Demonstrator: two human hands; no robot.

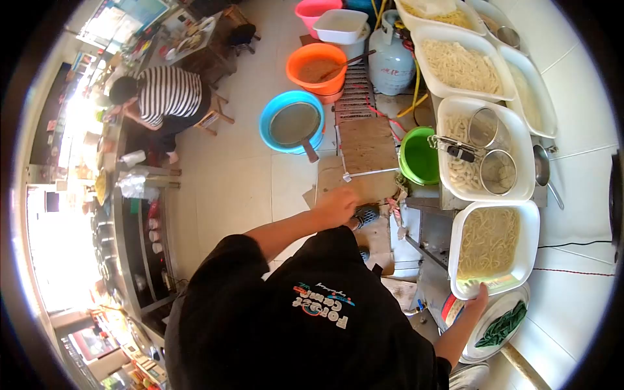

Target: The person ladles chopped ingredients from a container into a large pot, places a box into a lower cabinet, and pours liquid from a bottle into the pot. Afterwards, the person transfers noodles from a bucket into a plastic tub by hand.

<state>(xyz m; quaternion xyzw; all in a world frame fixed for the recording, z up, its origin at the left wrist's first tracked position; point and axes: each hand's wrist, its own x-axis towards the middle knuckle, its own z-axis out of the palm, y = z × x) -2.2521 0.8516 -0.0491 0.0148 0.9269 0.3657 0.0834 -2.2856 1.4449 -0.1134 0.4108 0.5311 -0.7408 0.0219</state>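
Observation:
My right hand (476, 302) is at the near rim of a white plastic tub (457, 244), its fingers bent against the edge. Pale noodles (489, 240) lie in that tub. Beside my right wrist is a round dish (471, 351) holding dark green long vegetables (502, 325). My left hand (339, 203) hangs in front of my body above the floor, smeared by motion. Its fingers cannot be made out, and I see nothing in it.
Several more tubs, one with wire strainer baskets (497, 172), line the right. A green bucket (419, 156), gas cylinder (392, 62), blue basin (266, 127) and orange basin (296, 68) stand ahead. A person in a striped shirt (172, 94) sits at the left counter.

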